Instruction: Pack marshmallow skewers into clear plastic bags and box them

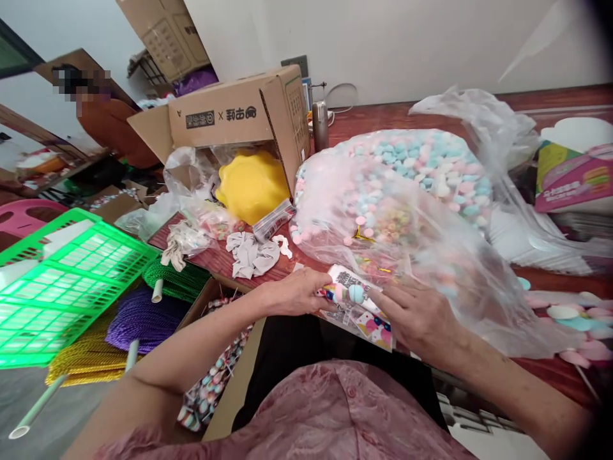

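Note:
My left hand (pixel 297 292) is closed in a pinch on the end of a small printed packet (pixel 357 306) with pastel pink and blue sweets (pixel 348 293) at its top. My right hand (pixel 417 314) rests on the other side of that packet, fingers pressed together over it. Both hands work at the near edge of a reddish wooden table (pixel 378 118). Just behind them lies a large clear plastic bag (pixel 397 198) full of pink, blue and white sweets.
An open cardboard box (pixel 239 115) with a yellow object (pixel 251 185) stands at the back left. A green plastic crate (pixel 62 281) and spools of purple, green and yellow cord (pixel 138 319) sit at left. Loose sweets (pixel 575 332) lie at right; another person sits far back left.

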A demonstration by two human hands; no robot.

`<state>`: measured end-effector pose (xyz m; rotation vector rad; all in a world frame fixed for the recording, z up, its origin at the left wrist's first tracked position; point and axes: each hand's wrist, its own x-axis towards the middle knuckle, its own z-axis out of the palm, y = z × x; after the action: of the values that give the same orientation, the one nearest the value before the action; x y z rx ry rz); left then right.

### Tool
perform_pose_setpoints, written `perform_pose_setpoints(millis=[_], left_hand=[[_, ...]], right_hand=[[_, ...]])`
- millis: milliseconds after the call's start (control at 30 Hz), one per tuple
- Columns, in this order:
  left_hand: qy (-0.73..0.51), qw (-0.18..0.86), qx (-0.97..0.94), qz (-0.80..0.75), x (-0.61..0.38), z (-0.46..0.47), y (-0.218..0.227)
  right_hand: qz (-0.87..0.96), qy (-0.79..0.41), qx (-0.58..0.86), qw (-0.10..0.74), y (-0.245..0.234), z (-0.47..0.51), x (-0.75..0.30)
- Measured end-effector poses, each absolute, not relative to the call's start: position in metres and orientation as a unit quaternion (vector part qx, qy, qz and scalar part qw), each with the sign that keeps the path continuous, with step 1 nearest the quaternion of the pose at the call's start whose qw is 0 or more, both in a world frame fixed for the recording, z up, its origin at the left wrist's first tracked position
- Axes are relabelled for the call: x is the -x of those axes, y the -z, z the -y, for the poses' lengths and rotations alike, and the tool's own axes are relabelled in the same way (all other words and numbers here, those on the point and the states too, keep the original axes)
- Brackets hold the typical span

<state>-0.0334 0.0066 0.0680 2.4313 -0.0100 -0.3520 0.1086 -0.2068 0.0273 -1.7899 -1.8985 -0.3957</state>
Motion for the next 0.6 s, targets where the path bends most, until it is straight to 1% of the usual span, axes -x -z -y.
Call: perform_pose_setpoints(millis=[67, 100, 167, 233, 300, 333, 367, 433, 533, 600], left_hand=[[0.154, 0.379, -0.912, 0.007, 0.034, -0.003, -0.063], [0.159, 0.388, -0.908, 0.004, 0.035, -0.002, -0.060], [0.145, 0.380, -0.913, -0.007, 0.039, -0.002, -0.057], [0.112, 0.334, -0.935, -0.033, 0.044, -0.002, -0.054], [0.088, 0.284, -0.953, -0.067, 0.050, -0.003, -0.053], [0.088, 0.282, -0.952, -0.074, 0.052, -0.004, -0.053], [0.095, 0.306, -0.945, -0.074, 0.054, -0.004, -0.053], [0.122, 0.406, -0.903, -0.062, 0.057, -0.003, -0.052], [0.176, 0.554, -0.810, -0.075, 0.060, -0.001, -0.049], [0.212, 0.600, -0.763, -0.107, 0.060, 0.001, -0.046]], right_hand=[[0.734, 0.197, 0.622, 0.190, -0.029, 0.207, -0.110], [0.741, 0.189, 0.622, 0.168, -0.030, 0.205, -0.111], [0.729, 0.118, 0.662, 0.126, -0.034, 0.199, -0.114], [0.694, 0.005, 0.714, 0.092, -0.038, 0.192, -0.118], [0.662, -0.093, 0.740, 0.074, -0.040, 0.185, -0.121], [0.653, -0.119, 0.744, 0.072, -0.040, 0.182, -0.122], [0.652, -0.128, 0.744, 0.070, -0.040, 0.180, -0.122], [0.665, -0.097, 0.738, 0.060, -0.037, 0.180, -0.120], [0.708, 0.007, 0.705, 0.048, -0.030, 0.183, -0.114], [0.727, 0.062, 0.682, 0.052, -0.028, 0.184, -0.111]])
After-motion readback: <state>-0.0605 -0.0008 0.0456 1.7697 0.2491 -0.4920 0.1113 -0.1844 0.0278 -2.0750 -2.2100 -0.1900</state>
